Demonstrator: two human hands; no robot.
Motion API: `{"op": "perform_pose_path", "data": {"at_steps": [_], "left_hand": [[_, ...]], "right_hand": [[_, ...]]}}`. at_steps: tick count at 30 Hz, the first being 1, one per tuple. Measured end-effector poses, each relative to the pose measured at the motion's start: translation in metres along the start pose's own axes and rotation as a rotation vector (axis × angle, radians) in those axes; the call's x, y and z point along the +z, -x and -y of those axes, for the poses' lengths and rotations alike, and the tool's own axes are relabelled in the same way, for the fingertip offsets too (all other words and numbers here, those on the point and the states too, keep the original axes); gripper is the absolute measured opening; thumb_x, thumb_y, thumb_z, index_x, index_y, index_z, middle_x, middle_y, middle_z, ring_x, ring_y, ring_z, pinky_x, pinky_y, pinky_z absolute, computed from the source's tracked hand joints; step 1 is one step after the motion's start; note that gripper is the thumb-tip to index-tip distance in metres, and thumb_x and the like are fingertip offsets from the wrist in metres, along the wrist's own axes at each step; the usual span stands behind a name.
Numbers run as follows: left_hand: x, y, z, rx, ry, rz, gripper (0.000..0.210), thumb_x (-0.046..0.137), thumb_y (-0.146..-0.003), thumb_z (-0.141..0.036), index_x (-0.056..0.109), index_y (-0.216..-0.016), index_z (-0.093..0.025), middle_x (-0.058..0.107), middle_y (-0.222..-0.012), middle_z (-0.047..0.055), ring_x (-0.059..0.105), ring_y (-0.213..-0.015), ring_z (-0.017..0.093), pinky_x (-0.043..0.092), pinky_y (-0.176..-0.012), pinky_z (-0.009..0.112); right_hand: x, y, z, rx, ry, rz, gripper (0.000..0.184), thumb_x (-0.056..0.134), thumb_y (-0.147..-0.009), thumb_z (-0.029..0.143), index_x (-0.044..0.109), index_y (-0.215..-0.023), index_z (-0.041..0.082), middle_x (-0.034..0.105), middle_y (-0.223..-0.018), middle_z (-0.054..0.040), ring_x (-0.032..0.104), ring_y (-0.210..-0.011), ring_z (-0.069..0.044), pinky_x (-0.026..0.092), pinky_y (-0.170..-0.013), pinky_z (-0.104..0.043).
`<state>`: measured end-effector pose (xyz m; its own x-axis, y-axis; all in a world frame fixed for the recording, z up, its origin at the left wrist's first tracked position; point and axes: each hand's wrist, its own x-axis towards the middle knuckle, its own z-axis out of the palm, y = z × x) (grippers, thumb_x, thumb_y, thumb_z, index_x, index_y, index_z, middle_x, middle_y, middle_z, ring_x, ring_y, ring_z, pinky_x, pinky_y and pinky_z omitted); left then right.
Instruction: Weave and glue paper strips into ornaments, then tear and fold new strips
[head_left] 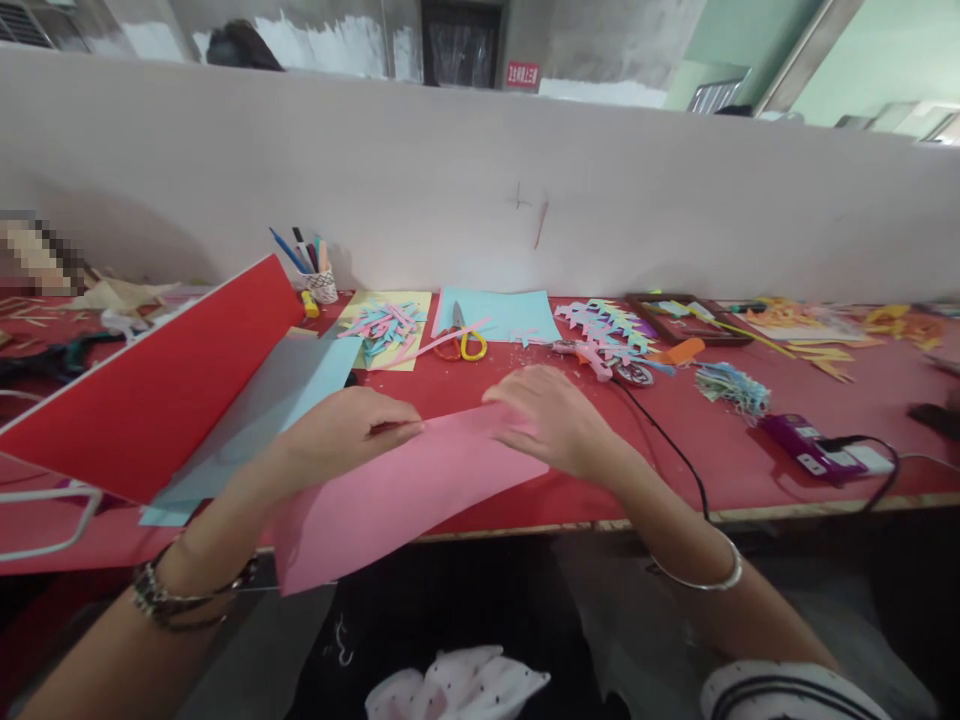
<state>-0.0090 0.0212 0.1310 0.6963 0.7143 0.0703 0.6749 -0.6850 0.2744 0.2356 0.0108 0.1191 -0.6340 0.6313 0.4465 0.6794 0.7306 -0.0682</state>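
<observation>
A sheet of pink paper [405, 490] hangs between my two hands above the front edge of the red table. My left hand [349, 430] is closed, pinching the sheet's upper edge near its middle. At the sheet's right end my right hand [551, 420] is closed on the paper too. Beyond the hands, scissors [471, 345] with red and yellow handles lie on the table by a light blue sheet [499, 305]. Cut pink and blue paper strips [386, 330] are heaped on a yellow sheet.
A red board [172, 380] leans over blue paper at left. A pen cup [322, 285] stands by the white partition [450, 180]. To the right lie a pink glue gun [589, 357] with a black cord, fringed paper [731, 388] and a purple power strip [814, 445].
</observation>
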Motion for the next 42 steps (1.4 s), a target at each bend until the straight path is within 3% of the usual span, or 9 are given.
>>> {"op": "perform_pose_path", "data": {"at_steps": [6,12,16,20,24,29,31,36,42], "left_hand": [[0.009,-0.002,-0.011,0.097,-0.257,-0.166,0.032,0.031,-0.086,-0.031,0.059,-0.076,-0.019,0.064,-0.065,-0.001,0.051,-0.055,0.011,0.031,-0.055,0.024],[0.026,-0.014,-0.018,0.312,-0.615,-0.472,0.032,0.029,-0.085,-0.013,0.048,-0.060,-0.018,0.053,-0.043,-0.004,0.042,-0.039,0.011,0.028,-0.050,0.026],[0.025,-0.004,0.000,0.374,-0.678,-0.544,0.033,0.029,-0.084,-0.010,0.044,-0.056,-0.019,0.047,-0.038,-0.006,0.036,-0.035,0.009,0.028,-0.048,0.025],[0.016,0.027,0.033,0.328,-0.772,-0.548,0.035,0.028,-0.085,-0.012,0.045,-0.056,-0.020,0.050,-0.042,-0.005,0.040,-0.038,0.010,0.028,-0.047,0.024],[0.007,0.053,0.050,-0.019,-0.868,-0.550,0.034,0.029,-0.085,-0.016,0.045,-0.055,-0.022,0.041,-0.036,-0.005,0.041,-0.039,0.012,0.022,-0.043,0.024],[0.009,0.029,0.016,0.043,-0.505,-0.655,0.025,0.032,-0.088,-0.028,0.055,-0.082,-0.019,0.065,-0.074,0.000,0.057,-0.070,0.013,0.040,-0.066,0.024],[0.016,0.012,-0.002,0.157,-0.391,-0.527,0.037,0.033,-0.087,-0.043,0.056,-0.096,-0.016,0.066,-0.090,0.006,0.059,-0.082,0.016,0.041,-0.067,0.026],[0.034,-0.012,-0.017,0.249,-0.336,-0.454,0.043,0.024,-0.092,-0.031,0.061,-0.073,-0.019,0.066,-0.061,-0.002,0.054,-0.051,0.011,0.034,-0.055,0.026],[0.029,-0.010,-0.018,0.219,-0.155,-0.438,0.049,0.022,-0.091,-0.037,0.061,-0.066,-0.019,0.064,-0.056,-0.003,0.052,-0.047,0.009,0.034,-0.051,0.022]], "right_hand": [[0.013,-0.020,0.018,0.100,-0.052,0.263,0.027,0.037,-0.088,0.033,0.056,-0.076,0.018,0.059,-0.065,-0.0002,0.047,-0.057,-0.012,0.023,-0.053,-0.024],[0.015,-0.027,0.023,0.092,-0.281,0.209,0.023,0.041,-0.086,0.028,0.052,-0.069,0.017,0.052,-0.060,0.0029,0.042,-0.054,-0.008,0.023,-0.052,-0.020],[0.010,-0.017,0.010,0.117,-0.503,0.144,0.022,0.043,-0.083,0.025,0.051,-0.065,0.016,0.051,-0.059,0.0037,0.042,-0.053,-0.006,0.027,-0.053,-0.018],[0.000,0.005,-0.014,0.244,-0.541,0.106,0.020,0.045,-0.080,0.025,0.051,-0.063,0.015,0.051,-0.059,0.0031,0.043,-0.054,-0.007,0.029,-0.052,-0.018],[-0.012,0.021,-0.027,0.313,-0.475,0.060,0.021,0.046,-0.079,0.026,0.050,-0.061,0.016,0.049,-0.055,0.0035,0.042,-0.051,-0.007,0.028,-0.049,-0.018],[-0.008,0.009,-0.014,0.086,-0.354,0.123,0.022,0.043,-0.084,0.027,0.056,-0.069,0.017,0.059,-0.063,0.0009,0.049,-0.056,-0.008,0.031,-0.055,-0.019],[-0.002,-0.001,-0.005,-0.025,-0.261,0.111,0.024,0.040,-0.086,0.028,0.057,-0.071,0.017,0.061,-0.065,0.0001,0.049,-0.057,-0.009,0.031,-0.057,-0.020],[0.009,-0.015,0.012,-0.137,-0.066,-0.074,0.020,0.040,-0.080,0.019,0.054,-0.065,0.017,0.058,-0.059,0.0011,0.043,-0.053,-0.009,0.031,-0.064,-0.023],[0.018,-0.014,0.012,-0.099,-0.121,-0.117,0.013,0.038,-0.063,0.012,0.041,-0.051,0.018,0.040,-0.043,0.0065,0.029,-0.044,-0.006,0.026,-0.052,-0.020]]}}
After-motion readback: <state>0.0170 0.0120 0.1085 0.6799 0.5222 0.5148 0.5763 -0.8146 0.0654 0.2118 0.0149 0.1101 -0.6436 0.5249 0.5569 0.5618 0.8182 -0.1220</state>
